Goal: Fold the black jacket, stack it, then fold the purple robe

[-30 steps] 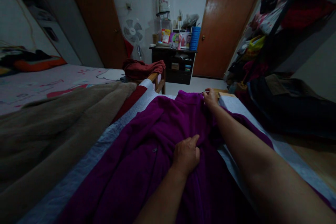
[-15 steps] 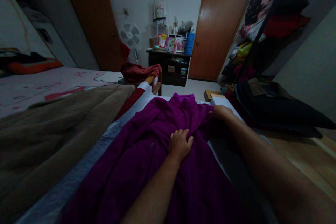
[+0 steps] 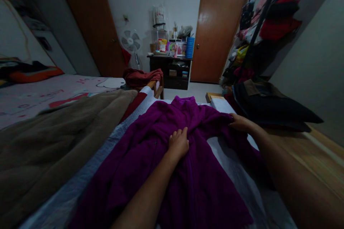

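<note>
A purple zip-up fleece jacket (image 3: 199,171) lies spread front side up on a bed, its collar pointing away from me. My left hand (image 3: 179,144) rests on the chest beside the zipper, palm down with the fingers laid on the cloth. Off to the right, my right hand (image 3: 242,123) grips the outer edge of the jacket's sleeve, which stretches out from the shoulder and bends down toward me. Part of that sleeve is hidden behind my right forearm.
A brown plush blanket (image 3: 80,128) lies on the left. Dark folded clothes (image 3: 271,103) are stacked at the right on a wooden surface (image 3: 295,150). Beyond the bed's far end are a red-brown cloth (image 3: 142,77), a fan (image 3: 130,41), a black cabinet (image 3: 158,71) and a wooden door (image 3: 215,32).
My right hand has moved outward from the shoulder along the sleeve, drawing it away from the body, so pale bedding shows between. My left hand stays on the chest, its thumb less spread.
</note>
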{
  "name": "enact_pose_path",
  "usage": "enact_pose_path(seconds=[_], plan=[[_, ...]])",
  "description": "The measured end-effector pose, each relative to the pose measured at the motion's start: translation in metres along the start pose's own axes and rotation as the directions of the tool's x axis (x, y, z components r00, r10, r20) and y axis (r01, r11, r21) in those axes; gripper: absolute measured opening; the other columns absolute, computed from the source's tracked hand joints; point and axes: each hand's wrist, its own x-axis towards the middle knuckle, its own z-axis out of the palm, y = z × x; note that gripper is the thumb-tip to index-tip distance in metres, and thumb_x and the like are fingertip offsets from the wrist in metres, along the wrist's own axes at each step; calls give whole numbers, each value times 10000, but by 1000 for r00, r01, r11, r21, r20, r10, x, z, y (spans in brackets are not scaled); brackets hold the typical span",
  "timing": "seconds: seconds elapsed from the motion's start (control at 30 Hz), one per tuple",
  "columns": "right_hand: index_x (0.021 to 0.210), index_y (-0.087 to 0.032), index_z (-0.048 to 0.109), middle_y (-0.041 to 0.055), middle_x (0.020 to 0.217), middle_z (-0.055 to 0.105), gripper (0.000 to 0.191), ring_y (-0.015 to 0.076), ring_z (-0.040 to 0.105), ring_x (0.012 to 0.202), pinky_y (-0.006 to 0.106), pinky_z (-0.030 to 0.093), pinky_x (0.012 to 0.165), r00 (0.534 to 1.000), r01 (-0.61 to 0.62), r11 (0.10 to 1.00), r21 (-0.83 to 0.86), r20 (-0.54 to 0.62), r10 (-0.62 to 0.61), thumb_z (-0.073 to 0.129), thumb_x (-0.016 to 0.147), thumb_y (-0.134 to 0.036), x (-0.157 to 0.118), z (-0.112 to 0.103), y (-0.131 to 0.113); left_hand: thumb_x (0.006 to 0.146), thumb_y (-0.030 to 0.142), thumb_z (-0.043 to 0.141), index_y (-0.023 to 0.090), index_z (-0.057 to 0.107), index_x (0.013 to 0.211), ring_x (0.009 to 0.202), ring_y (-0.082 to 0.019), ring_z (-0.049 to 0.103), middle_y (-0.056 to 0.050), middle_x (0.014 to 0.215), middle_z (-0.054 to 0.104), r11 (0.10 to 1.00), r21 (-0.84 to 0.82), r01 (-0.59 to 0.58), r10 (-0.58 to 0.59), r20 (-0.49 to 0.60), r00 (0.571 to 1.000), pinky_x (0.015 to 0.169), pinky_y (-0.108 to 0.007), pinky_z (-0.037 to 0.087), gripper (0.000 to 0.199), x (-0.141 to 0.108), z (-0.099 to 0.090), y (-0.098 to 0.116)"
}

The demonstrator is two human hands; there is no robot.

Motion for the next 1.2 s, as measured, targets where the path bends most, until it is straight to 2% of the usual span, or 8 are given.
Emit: enact_pose_path(seconds=[0.23,0.4,0.47,0.53,0.63,0.77,0.9,1.2], plan=[[1265,-182,549,103,1160,661,474,235,625,1012,290,472,814,932,284,958,47,-251,-264,581,793,-195,-59,7,-51,828,386,568,269,499,1304,1267,-300,410,-81,1330,540,991,96,-90,90,3,996,1084,-530,253,494,-36,-32,-22],[1305,-198,500,83,1175,654,487,203,632,1018,324,499,861,862,500,794,345,-114,-494,546,826,-274,-113,43,-81,825,393,587,271,517,1296,1329,-336,330,-91,1362,512,970,238,56,-41,-68,997,1104,-576,175,492,-62,-64,-50],[1319,-190,491,104,1281,593,511,219,572,1149,365,455,964,841,537,779,324,-133,-525,542,823,-303,-130,62,-79,830,395,579,275,507,1309,1339,-341,315,-90,1378,499,955,276,108,-87,-88,992,1104,-581,169,500,-76,-72,-62],[1309,-172,512,144,1396,486,563,283,433,1300,444,346,1073,850,498,858,123,-267,-455,600,780,-342,-143,83,-68,834,396,567,274,487,1332,1344,-347,309,-94,1393,486,939,305,157,-132,-100,986,1099,-592,167,519,-92,-77,-74],[1384,-153,442,202,1480,358,746,405,261,1384,593,218,1092,859,240,966,-93,-442,-257,648,739,-465,-158,115,-46,828,417,558,267,444,1374,1330,-368,332,-113,1414,463,925,312,218,-214,-46,976,1060,-621,222,578,-114,-77,-87],[1429,-165,362,188,1406,460,783,377,381,1327,545,297,1060,906,208,972,-107,-352,-233,608,769,-507,-170,156,-27,786,456,586,269,409,1399,1307,-391,366,-131,1448,411,939,253,233,-268,113,957,971,-587,370,665,-131,-64,-90],[1434,-110,340,212,1403,447,743,342,408,1319,450,348,1052,920,235,968,-92,-301,-252,565,814,-452,-177,184,-27,748,410,637,253,434,1376,1292,-422,369,-146,1461,383,930,287,232,-272,111,956,933,-575,413,679,-139,-47,-79],[1442,-135,331,206,1443,386,633,340,414,1316,472,387,1029,911,184,983,-22,-372,-179,451,896,-433,-186,196,-33,785,318,569,274,426,1391,1304,-426,342,-141,1479,360,920,306,244,-262,18,965,938,-582,400,625,-146,-24,-73]])
